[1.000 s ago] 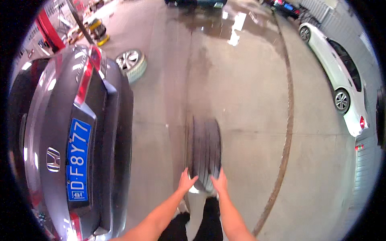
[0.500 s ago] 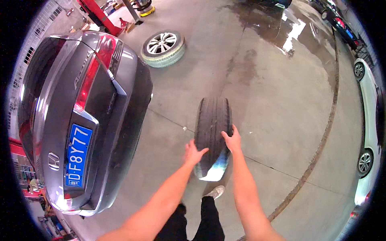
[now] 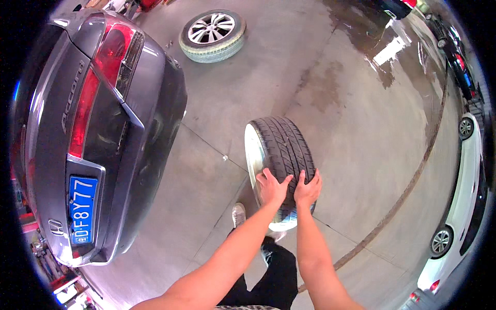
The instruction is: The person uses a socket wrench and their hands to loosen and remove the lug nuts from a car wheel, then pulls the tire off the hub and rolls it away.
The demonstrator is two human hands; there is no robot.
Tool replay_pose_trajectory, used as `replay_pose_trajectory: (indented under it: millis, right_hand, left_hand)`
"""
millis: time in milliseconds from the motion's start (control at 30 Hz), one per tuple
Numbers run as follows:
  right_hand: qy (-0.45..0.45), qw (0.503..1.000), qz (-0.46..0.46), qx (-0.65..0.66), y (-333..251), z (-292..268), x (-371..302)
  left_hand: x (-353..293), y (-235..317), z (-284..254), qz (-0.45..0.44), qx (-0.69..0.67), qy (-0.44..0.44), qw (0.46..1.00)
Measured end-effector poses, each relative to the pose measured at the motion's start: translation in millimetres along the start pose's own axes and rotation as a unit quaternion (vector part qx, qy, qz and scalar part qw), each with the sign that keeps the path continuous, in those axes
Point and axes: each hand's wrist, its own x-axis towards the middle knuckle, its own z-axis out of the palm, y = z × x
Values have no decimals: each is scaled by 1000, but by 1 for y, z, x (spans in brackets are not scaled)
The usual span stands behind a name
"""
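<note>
A black tyre (image 3: 285, 140) stands on its tread on the floor in front of me, leaning a little. Its pale, bright side face (image 3: 254, 150) shows on the left, and the grooved tread faces up toward me. My left hand (image 3: 273, 189) lies over the tread's left part, fingers toward the side face and thumb inward. On the right part of the tread, my right hand (image 3: 308, 191) grips near the shoulder, its thumb close to the left thumb. My hands and forearms hide part of the tyre's near side.
A dark grey car (image 3: 132, 155) stands close on the left, rear end in view. Beyond it, a wheel with a silver rim (image 3: 211, 29) lies flat. Wet patches (image 3: 356, 41) mark the far floor. Along the right run a floor groove (image 3: 398, 206) and a white car (image 3: 454, 206).
The tyre has turned, so its pale left side now shows. My left hand has shifted from its left edge onto the tread, nearer my right hand. My view has swung slightly and a foot has stepped forward.
</note>
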Motion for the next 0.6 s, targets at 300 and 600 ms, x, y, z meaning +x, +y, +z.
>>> replay_pose_trajectory:
  millis: [300,600]
  right_hand:
    - [-6,991,112,-71,-83,40,6]
    - [-53,991,111,-57,-94,40,-17]
  left_hand:
    - [93,27,-53,-9,57,-61,996]
    - [108,-34,-56,37,59,-38,997]
